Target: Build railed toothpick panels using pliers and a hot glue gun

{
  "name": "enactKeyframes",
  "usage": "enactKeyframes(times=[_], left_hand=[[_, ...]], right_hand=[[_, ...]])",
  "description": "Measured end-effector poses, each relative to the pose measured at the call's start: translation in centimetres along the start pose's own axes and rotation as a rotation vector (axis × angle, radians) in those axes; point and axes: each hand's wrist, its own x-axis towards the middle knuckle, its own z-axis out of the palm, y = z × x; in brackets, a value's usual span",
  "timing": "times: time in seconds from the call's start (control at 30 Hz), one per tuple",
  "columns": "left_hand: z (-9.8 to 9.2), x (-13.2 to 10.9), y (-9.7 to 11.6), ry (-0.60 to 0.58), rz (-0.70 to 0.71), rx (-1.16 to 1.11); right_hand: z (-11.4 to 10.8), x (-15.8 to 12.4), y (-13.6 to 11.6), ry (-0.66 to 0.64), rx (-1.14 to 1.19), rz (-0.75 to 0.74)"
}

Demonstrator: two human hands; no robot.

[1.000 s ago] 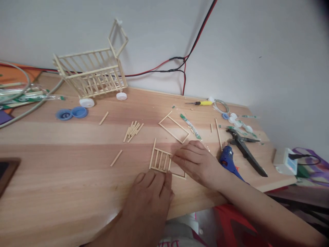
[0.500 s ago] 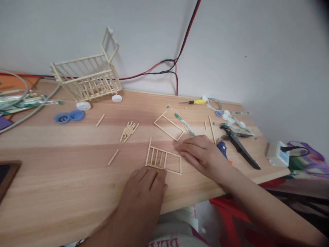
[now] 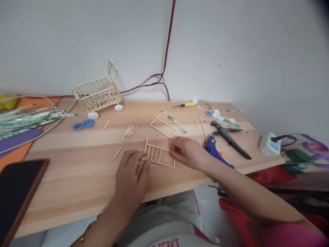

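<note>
A small frame of thin wooden sticks [image 3: 159,156], with several rungs at its left end, lies flat on the wooden table [image 3: 77,178]. My left hand [image 3: 132,173] rests on the table with its fingers stretched out, the fingertips touching the frame's left end. My right hand [image 3: 186,152] is curled at the frame's right end, its fingertips pinching the top right corner. A second, bare stick frame [image 3: 163,126] lies just behind. A pile of loose sticks [image 3: 129,132] sits left of it.
A stick-built cart with white cap wheels [image 3: 97,93] stands at the back left, two blue caps [image 3: 82,124] before it. A blue glue gun [image 3: 215,152] and black pliers [image 3: 229,136] lie at the right. A dark phone [image 3: 15,192] lies near left. Red-black wires [image 3: 164,61] hang on the wall.
The view has pulled back and tilted up. My left hand slid from below the frame to its left end. My right hand closed from lying flat to pinching the right corner.
</note>
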Motion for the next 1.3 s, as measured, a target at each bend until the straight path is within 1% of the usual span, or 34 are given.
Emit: enactKeyframes(times=[0.13, 0.27, 0.37, 0.47, 0.5, 0.57, 0.63, 0.7, 0.73, 0.8, 0.87, 1.0, 1.13, 1.3], left_hand=[[0.2, 0.3, -0.5, 0.111, -0.093, -0.054], [0.6, 0.5, -1.1, 0.188, -0.205, -0.237], [0.9, 0.6, -1.3, 0.210, -0.250, -0.423], [0.9, 0.7, -0.9, 0.203, -0.297, -0.609], [0.9, 0.8, -0.6, 0.188, -0.336, -0.670], [0.7, 0.8, 0.4, 0.105, -0.447, -0.812], [0.5, 0.7, 1.6, -0.038, -0.550, -0.970], [0.2, 0.5, 2.9, -0.180, -0.598, -1.095], [0.1, 0.5, 3.5, -0.219, -0.608, -1.134], [-0.1, 0.3, 4.6, -0.259, -0.628, -1.171], [-0.5, 0.2, 5.5, -0.274, -0.636, -1.185], [-1.2, -0.2, 6.8, -0.300, -0.598, -1.162], [-1.7, -0.6, 8.1, -0.243, -0.592, -1.105], [-1.9, -0.8, 9.2, -0.158, -0.569, -1.050]], right_hand=[[-0.7, -0.7, -0.9, 0.054, 0.124, 0.105], [-0.9, -1.4, -1.3, 0.145, 0.360, 0.119], [-1.0, -1.9, -1.1, 0.213, 0.529, 0.148], [-1.4, -2.4, -0.9, 0.273, 0.675, 0.210], [-1.7, -2.6, -0.9, 0.300, 0.717, 0.226], [-2.2, -3.2, -1.2, 0.354, 0.789, 0.242], [-2.6, -3.8, -1.6, 0.403, 0.840, 0.242], [-3.0, -4.3, -2.1, 0.438, 0.881, 0.229], [-3.1, -4.6, -2.4, 0.450, 0.902, 0.221], [-3.3, -5.0, -2.7, 0.466, 0.951, 0.201], [-3.4, -5.3, -3.0, 0.480, 0.989, 0.183], [-3.5, -6.0, -3.4, 0.511, 1.007, 0.155], [-3.8, -6.4, -4.1, 0.531, 1.013, 0.114], [-4.0, -6.9, -4.9, 0.534, 1.027, 0.078]])
